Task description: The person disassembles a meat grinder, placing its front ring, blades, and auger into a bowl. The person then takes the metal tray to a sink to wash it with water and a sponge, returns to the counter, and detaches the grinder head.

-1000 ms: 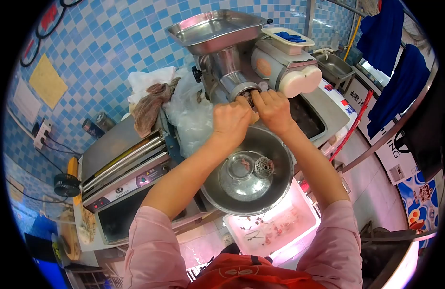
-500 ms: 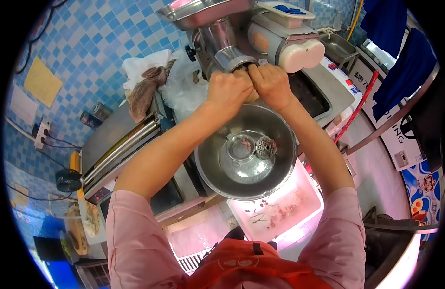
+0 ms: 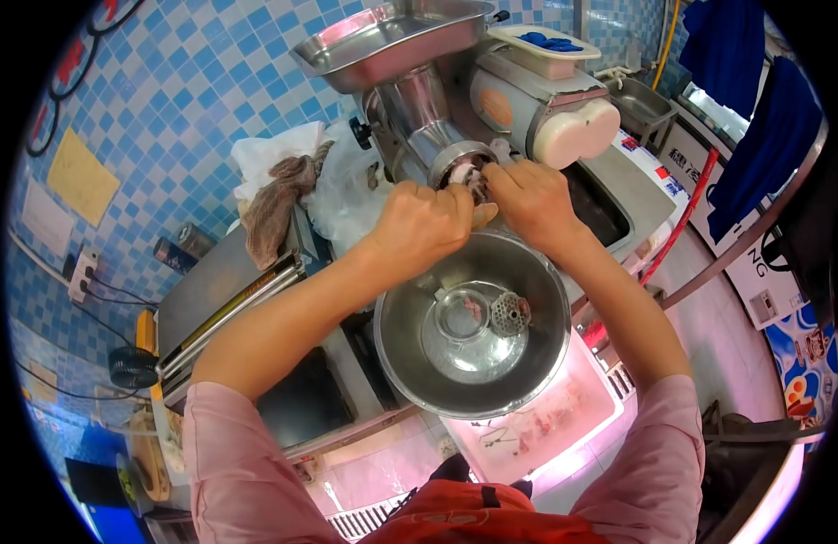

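Head camera, one — wide, round field with black corners. Mounted on the wearer's head, facing forward and down; left hand [image 3: 426, 218] and right hand [image 3: 534, 201] near, upper centre; tiled wall [image 3: 224, 68] beyond, upper left — red apron [image 3: 469, 510] close, lower edge.

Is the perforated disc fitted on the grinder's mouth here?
No, the perforated disc lies inside the metal bowl.

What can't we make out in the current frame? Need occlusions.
All head view:
- Fingertips of the left hand and right hand: mostly hidden behind the hands' own backs; grip unclear.
- Deep inside the grinder outlet: blocked by fingers and the material there.
- Far part of the pale tub: covered by the metal bowl.
- Any writing on the yellow paper: too small.
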`<state>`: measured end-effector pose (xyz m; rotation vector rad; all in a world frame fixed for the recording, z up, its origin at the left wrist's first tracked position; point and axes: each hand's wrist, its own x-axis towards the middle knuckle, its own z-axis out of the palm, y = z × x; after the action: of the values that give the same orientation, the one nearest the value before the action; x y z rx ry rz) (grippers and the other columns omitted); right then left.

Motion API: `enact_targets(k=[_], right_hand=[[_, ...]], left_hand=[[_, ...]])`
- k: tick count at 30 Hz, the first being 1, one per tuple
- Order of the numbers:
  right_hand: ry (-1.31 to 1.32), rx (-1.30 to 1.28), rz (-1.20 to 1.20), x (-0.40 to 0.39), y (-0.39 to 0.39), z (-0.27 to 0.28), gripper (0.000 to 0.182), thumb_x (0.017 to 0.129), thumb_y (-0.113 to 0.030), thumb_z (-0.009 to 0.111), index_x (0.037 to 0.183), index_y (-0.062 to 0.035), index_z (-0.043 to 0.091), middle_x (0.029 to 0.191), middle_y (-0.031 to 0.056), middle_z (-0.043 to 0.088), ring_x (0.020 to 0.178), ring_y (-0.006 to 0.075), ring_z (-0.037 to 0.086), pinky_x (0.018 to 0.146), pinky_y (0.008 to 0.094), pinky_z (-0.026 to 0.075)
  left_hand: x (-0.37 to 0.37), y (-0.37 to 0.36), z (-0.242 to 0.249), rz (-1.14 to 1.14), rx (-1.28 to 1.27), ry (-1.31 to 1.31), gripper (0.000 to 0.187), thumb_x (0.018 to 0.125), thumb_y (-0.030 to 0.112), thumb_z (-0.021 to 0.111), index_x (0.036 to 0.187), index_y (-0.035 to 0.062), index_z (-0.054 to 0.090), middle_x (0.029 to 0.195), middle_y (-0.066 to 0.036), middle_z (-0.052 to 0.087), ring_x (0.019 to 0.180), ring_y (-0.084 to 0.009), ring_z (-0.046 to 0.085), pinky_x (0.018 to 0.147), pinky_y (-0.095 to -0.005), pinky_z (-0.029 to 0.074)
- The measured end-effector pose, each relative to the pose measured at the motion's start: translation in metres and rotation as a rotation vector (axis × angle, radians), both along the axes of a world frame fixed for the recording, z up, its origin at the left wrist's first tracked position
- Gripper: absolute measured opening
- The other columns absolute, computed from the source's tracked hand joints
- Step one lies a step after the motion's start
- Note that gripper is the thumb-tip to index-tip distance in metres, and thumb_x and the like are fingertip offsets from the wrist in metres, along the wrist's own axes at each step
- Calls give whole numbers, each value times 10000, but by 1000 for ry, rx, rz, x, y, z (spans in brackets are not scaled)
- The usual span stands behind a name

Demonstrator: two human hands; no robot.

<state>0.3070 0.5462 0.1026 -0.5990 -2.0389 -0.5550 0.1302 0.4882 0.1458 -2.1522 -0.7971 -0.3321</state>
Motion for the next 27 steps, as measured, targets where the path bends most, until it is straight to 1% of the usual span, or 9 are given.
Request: enact_targets(k=[5,8,11,14,17,20,23,26,27], right_hand=[[52,-15,22,5,-12,-1,208,646,-83,578,847,-43,547,620,49,484,573,207,511,484,325,401],[59,-37,17,7,-18,0,223,641,-73,581,861,-42,567,614,50,480,561,203,507,483,319,401],[89,-24,22,10,-22,3,192,643,-77,586,833,-53,579,616,48,482,546,198,499,480,311,399],[92,-37,9,11,-27,9,171,646,-88,592,816,-68,588,622,40,484,558,196,500,486,304,401],[95,-10,-5,11,-29,8,177,640,-96,601,816,-77,591,625,34,485,577,194,504,494,299,403],[97,-7,-13,11,-32,8,182,633,-93,606,813,-79,588,629,34,484,591,196,507,502,298,404],[89,-19,-19,13,-33,8,178,632,-90,604,809,-83,584,629,34,483,586,195,504,499,297,403],[77,-20,-30,14,-35,10,167,640,-92,597,807,-86,581,625,35,480,583,195,501,498,298,403],[66,-29,-33,14,-37,11,165,642,-92,595,806,-86,580,622,34,479,583,195,502,497,299,404]], left_hand=[[-9,-6,0,-134,149,86,182,614,104,572,768,7,576,526,6,429,462,-110,433,431,-258,306],[-9,-4,-1,-245,216,111,125,637,116,598,684,9,551,572,-34,484,459,-112,457,419,-242,310],[-7,-10,-1,-231,173,65,133,610,106,587,697,10,559,589,-29,493,463,-111,459,427,-244,316],[-7,-11,-4,-229,179,29,140,609,107,581,713,14,563,591,-23,496,472,-111,465,434,-247,323],[-8,-12,-9,-218,177,-37,186,618,110,589,789,39,599,566,14,435,479,-106,414,429,-264,294],[-14,-17,-13,-171,73,-180,191,645,123,610,818,43,602,594,2,480,516,-134,469,451,-246,323],[-2,-35,-25,-7,-343,-915,233,739,227,608,871,35,610,667,-31,562,580,-154,529,517,-259,395],[-8,-28,-49,76,-1224,-1758,439,817,417,532,984,14,584,830,-95,614,747,-207,588,676,-313,460],[-6,-27,-45,40,-1472,-1925,491,823,457,501,1017,10,565,876,-109,609,790,-223,586,720,-340,455]])
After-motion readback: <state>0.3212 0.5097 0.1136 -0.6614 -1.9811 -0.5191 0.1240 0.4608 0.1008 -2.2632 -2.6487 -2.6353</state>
